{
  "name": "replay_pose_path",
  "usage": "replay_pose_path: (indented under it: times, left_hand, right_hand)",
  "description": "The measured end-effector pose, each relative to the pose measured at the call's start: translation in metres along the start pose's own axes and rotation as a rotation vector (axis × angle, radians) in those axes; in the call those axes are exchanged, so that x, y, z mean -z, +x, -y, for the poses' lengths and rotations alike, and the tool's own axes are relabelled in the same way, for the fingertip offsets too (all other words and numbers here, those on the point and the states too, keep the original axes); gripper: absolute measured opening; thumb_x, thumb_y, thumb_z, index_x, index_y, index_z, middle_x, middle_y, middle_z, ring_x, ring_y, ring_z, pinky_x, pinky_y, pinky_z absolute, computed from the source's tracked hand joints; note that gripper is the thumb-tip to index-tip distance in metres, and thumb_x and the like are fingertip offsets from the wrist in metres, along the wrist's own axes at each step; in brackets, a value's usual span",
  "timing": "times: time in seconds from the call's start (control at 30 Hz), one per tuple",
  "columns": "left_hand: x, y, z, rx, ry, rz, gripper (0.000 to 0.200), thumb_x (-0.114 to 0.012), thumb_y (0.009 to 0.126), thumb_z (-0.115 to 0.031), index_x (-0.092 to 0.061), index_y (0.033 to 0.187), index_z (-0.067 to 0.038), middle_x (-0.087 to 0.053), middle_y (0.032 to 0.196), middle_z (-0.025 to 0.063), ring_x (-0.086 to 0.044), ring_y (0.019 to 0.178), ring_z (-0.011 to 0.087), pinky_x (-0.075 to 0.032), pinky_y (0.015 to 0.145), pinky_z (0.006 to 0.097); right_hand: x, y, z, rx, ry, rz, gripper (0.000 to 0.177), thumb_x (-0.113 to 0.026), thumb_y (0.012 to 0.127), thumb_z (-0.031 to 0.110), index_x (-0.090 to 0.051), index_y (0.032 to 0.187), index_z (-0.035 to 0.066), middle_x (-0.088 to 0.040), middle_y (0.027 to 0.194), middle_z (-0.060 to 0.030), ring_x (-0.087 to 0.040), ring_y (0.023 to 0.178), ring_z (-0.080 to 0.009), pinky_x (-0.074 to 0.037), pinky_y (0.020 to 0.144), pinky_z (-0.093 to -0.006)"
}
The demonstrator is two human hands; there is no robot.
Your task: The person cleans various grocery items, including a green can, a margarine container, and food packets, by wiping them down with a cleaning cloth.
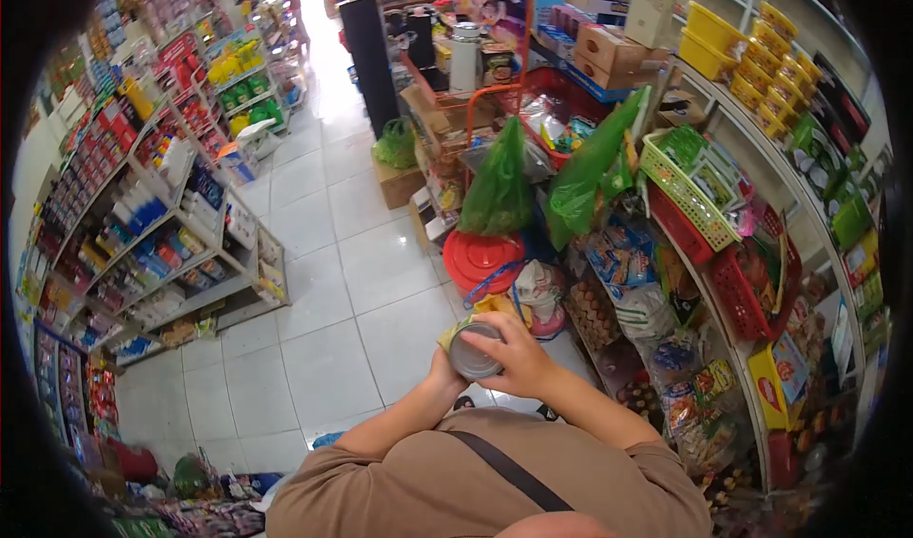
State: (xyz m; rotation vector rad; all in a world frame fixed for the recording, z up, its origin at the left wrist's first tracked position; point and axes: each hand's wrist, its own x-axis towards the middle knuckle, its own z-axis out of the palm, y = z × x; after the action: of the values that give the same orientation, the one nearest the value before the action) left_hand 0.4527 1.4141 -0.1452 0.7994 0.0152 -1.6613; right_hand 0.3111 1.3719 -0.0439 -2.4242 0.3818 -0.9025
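Observation:
A round can (475, 352) with a silvery grey end and a yellow-green side is held in front of my chest, its flat end tilted up toward the camera. My left hand (445, 371) is closed round the can's left and lower side. From the right, my right hand (516, 355) grips it, with fingers lying over the rim and the flat end. Parts of both hands' fingers are hidden behind the can. Beyond the can, a red lidded bucket (482, 258) stands on the tiled floor, with a green plastic bag (499, 186) above it.
Shelves of bottles and packets (157, 243) line the left side. At the right, a green basket (691, 188) and a red basket (737, 291) stand on shelving. An egg tray (592, 314) sits low at the right. A person (293, 10) is far off near the bright entrance.

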Motion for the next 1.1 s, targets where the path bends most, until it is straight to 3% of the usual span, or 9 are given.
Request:
replay_pose_path:
  times: [0.17, 0.27, 0.47, 0.57, 0.7, 0.8, 0.87, 0.93, 1.1]
  left_hand:
    - [-0.002, 0.008, 0.0, 0.094, -0.081, 0.183, 0.043, -0.035, 0.091, -0.039, -0.05, 0.117, -0.008, -0.057, 0.112, 0.0147, -0.058, 0.102, 0.0275, -0.051, 0.085, 0.0432]
    - [-0.011, 0.01, 0.006, 0.135, 0.082, 0.12, 0.041, -0.037, 0.091, -0.037, -0.049, 0.117, -0.008, -0.057, 0.113, 0.0136, -0.059, 0.101, 0.0274, -0.051, 0.085, 0.0426]
    - [-0.022, 0.024, 0.03, -0.033, 0.439, 0.095, 0.029, -0.045, 0.09, -0.019, -0.06, 0.102, 0.003, -0.064, 0.093, 0.0114, -0.064, 0.077, 0.0211, -0.053, 0.067, 0.0334]
    - [-0.034, 0.029, 0.018, -0.031, 0.522, 0.119, 0.026, -0.046, 0.089, -0.022, -0.06, 0.093, 0.0, -0.062, 0.083, 0.0078, -0.061, 0.067, 0.0181, -0.051, 0.06, 0.0316]
    - [-0.047, 0.042, 0.013, -0.029, 0.383, 0.119, 0.029, -0.042, 0.091, -0.025, -0.057, 0.097, -0.001, -0.062, 0.087, 0.0098, -0.061, 0.075, 0.02, -0.05, 0.067, 0.0329]
    - [-0.055, 0.043, 0.012, -0.077, 0.334, 0.142, 0.029, -0.042, 0.091, -0.025, -0.056, 0.098, -0.001, -0.062, 0.089, 0.0092, -0.061, 0.077, 0.0202, -0.05, 0.067, 0.0325]
    - [-0.055, 0.044, 0.012, -0.115, 0.314, 0.125, 0.028, -0.041, 0.091, -0.024, -0.056, 0.098, -0.002, -0.062, 0.088, 0.0084, -0.061, 0.076, 0.0196, -0.05, 0.067, 0.033]
    - [-0.06, 0.043, 0.016, -0.159, 0.283, 0.115, 0.028, -0.041, 0.092, -0.024, -0.056, 0.098, -0.002, -0.062, 0.088, 0.0082, -0.06, 0.075, 0.0191, -0.05, 0.067, 0.0333]
    - [-0.054, 0.048, 0.027, -0.157, 0.294, 0.108, 0.028, -0.042, 0.092, -0.024, -0.056, 0.098, -0.001, -0.062, 0.088, 0.0084, -0.06, 0.075, 0.019, -0.05, 0.067, 0.0335]
  right_hand:
    - [0.011, -0.009, 0.0, -0.121, -0.012, 0.053, 0.072, -0.075, 0.062, 0.018, -0.046, 0.128, 0.013, -0.043, 0.123, -0.0169, -0.044, 0.111, -0.0352, -0.037, 0.094, -0.0417]
    - [0.016, -0.023, -0.007, -0.124, 0.017, 0.06, 0.074, -0.075, 0.062, 0.018, -0.045, 0.129, 0.013, -0.042, 0.123, -0.0171, -0.044, 0.111, -0.0353, -0.038, 0.094, -0.0412]
    - [0.065, -0.052, -0.012, -0.227, 0.076, 0.035, 0.077, -0.077, 0.062, 0.021, -0.041, 0.129, 0.007, -0.047, 0.12, -0.0185, -0.046, 0.114, -0.0334, -0.039, 0.095, -0.0377]
    - [0.119, -0.064, -0.012, -0.214, -0.169, -0.206, 0.076, -0.081, 0.058, 0.023, -0.045, 0.123, 0.004, -0.051, 0.116, -0.0171, -0.05, 0.108, -0.0318, -0.04, 0.093, -0.0383]
    - [0.23, -0.057, 0.014, -0.198, -0.411, -0.677, 0.079, -0.085, 0.052, 0.022, -0.048, 0.12, 0.004, -0.056, 0.112, -0.0116, -0.055, 0.103, -0.0217, -0.043, 0.089, -0.0343]
    - [0.319, -0.047, 0.027, -0.245, -0.582, -0.976, 0.08, -0.083, 0.057, 0.025, -0.046, 0.126, 0.005, -0.058, 0.108, -0.0133, -0.058, 0.098, -0.0227, -0.046, 0.086, -0.0351]
    - [0.381, -0.045, 0.033, -0.275, -0.938, -0.99, 0.074, -0.079, 0.062, 0.034, -0.048, 0.124, 0.009, -0.059, 0.108, -0.0156, -0.058, 0.098, -0.0263, -0.046, 0.085, -0.0363]
    - [0.435, -0.048, 0.035, -0.513, -1.273, -0.841, 0.072, -0.072, 0.066, 0.046, -0.049, 0.124, 0.012, -0.058, 0.11, -0.018, -0.058, 0.1, -0.0317, -0.047, 0.084, -0.0389]
    - [0.501, -0.049, 0.005, -0.854, -1.575, -0.743, 0.07, -0.063, 0.07, 0.056, -0.051, 0.123, 0.014, -0.059, 0.11, -0.0168, -0.056, 0.103, -0.034, -0.045, 0.086, -0.0439]
